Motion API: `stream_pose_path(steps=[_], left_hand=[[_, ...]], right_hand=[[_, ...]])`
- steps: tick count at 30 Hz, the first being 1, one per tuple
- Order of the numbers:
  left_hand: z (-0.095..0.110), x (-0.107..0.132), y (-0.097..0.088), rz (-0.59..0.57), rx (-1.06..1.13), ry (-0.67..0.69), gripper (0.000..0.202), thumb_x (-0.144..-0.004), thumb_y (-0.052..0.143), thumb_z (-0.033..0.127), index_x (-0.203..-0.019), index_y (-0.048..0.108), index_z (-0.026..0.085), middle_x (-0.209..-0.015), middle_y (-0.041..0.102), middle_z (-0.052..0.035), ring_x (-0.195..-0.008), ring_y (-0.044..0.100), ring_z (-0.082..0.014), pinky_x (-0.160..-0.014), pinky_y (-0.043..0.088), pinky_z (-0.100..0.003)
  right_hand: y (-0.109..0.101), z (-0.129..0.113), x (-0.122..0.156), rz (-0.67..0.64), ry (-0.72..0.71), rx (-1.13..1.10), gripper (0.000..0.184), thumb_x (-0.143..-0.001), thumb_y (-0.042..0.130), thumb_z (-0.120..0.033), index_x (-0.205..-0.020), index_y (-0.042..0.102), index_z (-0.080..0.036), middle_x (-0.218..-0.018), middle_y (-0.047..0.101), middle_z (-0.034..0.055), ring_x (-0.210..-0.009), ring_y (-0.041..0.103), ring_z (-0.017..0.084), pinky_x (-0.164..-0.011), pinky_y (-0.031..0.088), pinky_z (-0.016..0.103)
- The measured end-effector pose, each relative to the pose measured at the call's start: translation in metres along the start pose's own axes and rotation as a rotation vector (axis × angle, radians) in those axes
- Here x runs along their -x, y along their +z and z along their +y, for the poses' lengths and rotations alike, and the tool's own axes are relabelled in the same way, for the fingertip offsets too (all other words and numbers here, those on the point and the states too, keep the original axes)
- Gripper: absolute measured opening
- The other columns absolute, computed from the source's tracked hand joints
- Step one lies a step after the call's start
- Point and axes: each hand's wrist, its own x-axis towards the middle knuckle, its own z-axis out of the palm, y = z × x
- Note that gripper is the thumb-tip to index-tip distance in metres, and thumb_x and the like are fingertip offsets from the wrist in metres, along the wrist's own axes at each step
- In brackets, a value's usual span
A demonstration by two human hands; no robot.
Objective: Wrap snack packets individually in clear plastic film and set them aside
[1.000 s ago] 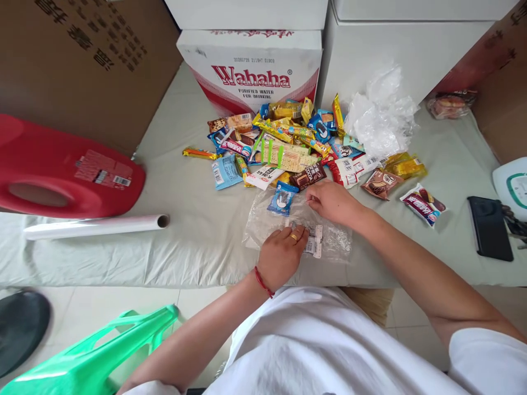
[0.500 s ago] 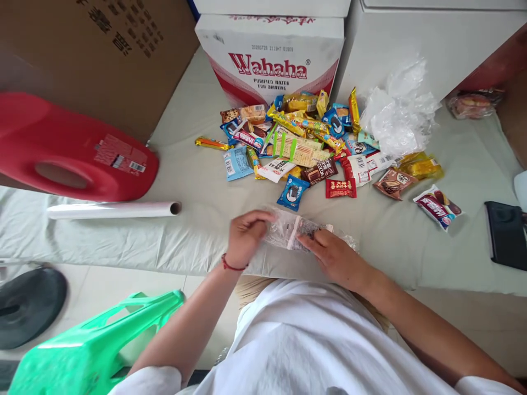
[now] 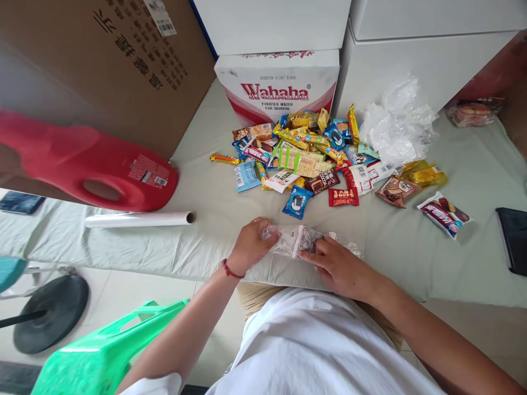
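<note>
My left hand (image 3: 252,244) is closed on the left end of a clear plastic wrap (image 3: 288,241) folded round a small dark snack packet (image 3: 308,239). My right hand (image 3: 337,266) presses on the packet's right side with its fingers curled over the film. Both rest near the front edge of the cloth-covered table (image 3: 206,203). Just beyond them lies a pile of wrapped snacks (image 3: 304,159), with a blue cookie packet (image 3: 297,202) and a red packet (image 3: 343,196) nearest my hands.
A roll of plastic film (image 3: 140,219) and a red jug (image 3: 90,164) lie at left. A Wahaha carton (image 3: 276,88), a brown box (image 3: 99,60) and white boxes stand behind. Crumpled plastic (image 3: 397,129) sits right of the pile, a phone (image 3: 514,236) at far right, a green stool (image 3: 102,356) below.
My right hand came back from the snack pile to the wrapped packet. My left hand shifted to the wrap's left end and closed on it; the film is now folded over the packet.
</note>
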Motion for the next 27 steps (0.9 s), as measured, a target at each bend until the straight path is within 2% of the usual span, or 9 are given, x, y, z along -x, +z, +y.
stream_pose_path(steps=[3,7,10,12,16,18,21,24,27], left_hand=[[0.020,0.014,0.012,-0.011,0.289,-0.051,0.029,-0.080,0.069,0.044,-0.068,0.054,0.023,-0.062,0.059,0.0027,-0.060,0.055,-0.0154,-0.057,0.042,-0.028],[0.044,0.018,0.051,-0.125,0.486,-0.046,0.020,-0.091,0.058,0.039,-0.085,0.067,0.022,-0.075,0.072,-0.0015,-0.068,0.067,-0.0180,-0.064,0.053,-0.030],[0.047,0.015,0.073,-0.031,0.310,0.097,0.027,-0.096,0.048,0.028,-0.095,0.074,0.022,-0.088,0.076,-0.0050,-0.078,0.070,-0.0197,-0.073,0.057,-0.033],[0.044,0.016,0.081,0.055,0.112,0.264,0.028,-0.095,0.049,0.019,-0.096,0.077,0.022,-0.096,0.077,-0.0069,-0.087,0.068,-0.0216,-0.079,0.056,-0.036],[0.039,0.023,0.090,0.183,-0.170,0.433,0.028,-0.091,0.055,0.010,-0.096,0.078,0.025,-0.103,0.074,-0.0082,-0.090,0.059,-0.0240,-0.082,0.052,-0.042],[0.036,0.025,0.092,0.293,-0.219,0.355,0.024,-0.087,0.065,0.016,-0.107,0.075,0.024,-0.110,0.068,-0.0112,-0.098,0.058,-0.0274,-0.088,0.051,-0.047],[0.031,0.020,0.091,0.363,-0.262,0.126,0.053,-0.074,0.082,0.032,-0.123,0.065,0.020,-0.126,0.059,-0.0167,-0.118,0.052,-0.0370,-0.096,0.048,-0.056],[0.029,0.014,0.088,0.254,-0.283,0.015,0.047,-0.068,0.085,0.041,-0.105,0.066,0.020,-0.126,0.058,-0.0159,-0.123,0.050,-0.0401,-0.094,0.047,-0.056],[0.038,0.014,0.091,0.202,-0.214,0.032,0.029,-0.072,0.079,0.033,-0.088,0.058,0.021,-0.103,0.061,-0.0090,-0.100,0.059,-0.0299,-0.082,0.051,-0.045]], right_hand=[[0.002,-0.001,-0.004,-0.007,-0.002,-0.018,0.050,-0.092,0.056,-0.006,-0.138,0.063,-0.023,-0.100,0.059,0.0093,-0.095,0.052,0.024,-0.083,0.053,0.038],[0.002,-0.006,-0.001,0.025,0.016,-0.042,0.046,-0.092,0.058,-0.009,-0.136,0.064,-0.020,-0.115,0.062,0.0139,-0.109,0.053,0.028,-0.097,0.052,0.048],[-0.012,-0.008,0.016,0.012,-0.018,-0.148,0.043,-0.091,0.066,-0.019,-0.134,0.065,-0.020,-0.127,0.061,0.0151,-0.121,0.053,0.031,-0.104,0.049,0.050],[-0.026,-0.002,0.030,0.026,-0.026,-0.280,0.026,-0.096,0.063,-0.025,-0.121,0.070,-0.023,-0.120,0.066,0.0104,-0.116,0.058,0.026,-0.100,0.052,0.042],[-0.037,0.026,0.046,0.405,0.351,-0.157,0.024,-0.105,0.050,-0.032,-0.117,0.068,-0.022,-0.103,0.069,0.0086,-0.100,0.062,0.024,-0.090,0.052,0.040],[-0.028,0.038,0.046,0.450,0.523,0.051,0.031,-0.099,0.059,-0.038,-0.122,0.066,-0.018,-0.104,0.068,0.0126,-0.101,0.058,0.030,-0.089,0.051,0.045],[-0.009,0.043,0.043,0.302,0.565,0.183,0.022,-0.090,0.070,-0.034,-0.104,0.069,-0.019,-0.099,0.065,0.0126,-0.096,0.055,0.032,-0.085,0.050,0.046],[0.000,0.033,0.044,0.309,0.537,0.151,0.003,-0.090,0.064,-0.023,-0.087,0.065,-0.022,-0.100,0.065,0.0110,-0.094,0.055,0.029,-0.083,0.049,0.043],[-0.001,0.020,0.045,0.368,0.567,-0.056,0.008,-0.093,0.056,-0.023,-0.086,0.060,-0.023,-0.089,0.065,0.0068,-0.080,0.059,0.024,-0.072,0.049,0.036]])
